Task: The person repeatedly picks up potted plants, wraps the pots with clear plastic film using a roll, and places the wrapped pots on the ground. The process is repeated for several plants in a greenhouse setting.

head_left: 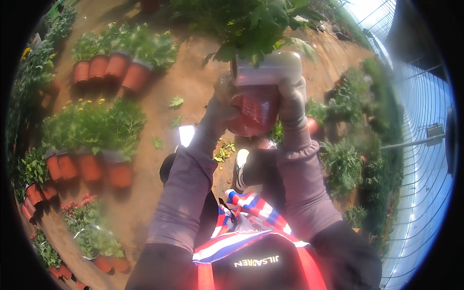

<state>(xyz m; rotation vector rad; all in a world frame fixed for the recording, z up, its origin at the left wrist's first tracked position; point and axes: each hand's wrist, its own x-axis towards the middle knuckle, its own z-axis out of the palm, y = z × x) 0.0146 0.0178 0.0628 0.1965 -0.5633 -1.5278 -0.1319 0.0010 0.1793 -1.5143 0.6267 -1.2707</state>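
In front of me at the top middle is a red-brown flowerpot (253, 113) with a shiny, film-like surface. Broad green leaves (251, 29) rise above it. My gloved left hand (224, 96) is closed round the pot's left side, its thumb across the front. Across the pot's upper part lies a pale, glossy cylinder (266, 67) that looks like a roll of clear film; it sticks out past the pot on the right. My gloved right hand (292, 99) is closed at that right end, close against the pot. Its fingertips are partly hidden.
Rows of potted plants (89, 166) stand on the dirt floor to the left, with more pots (116, 65) farther off. Green plants (343, 164) line the right side beside a plastic-sheeted greenhouse wall (420, 193). Loose leaves (224, 151) lie near my shoes (241, 166).
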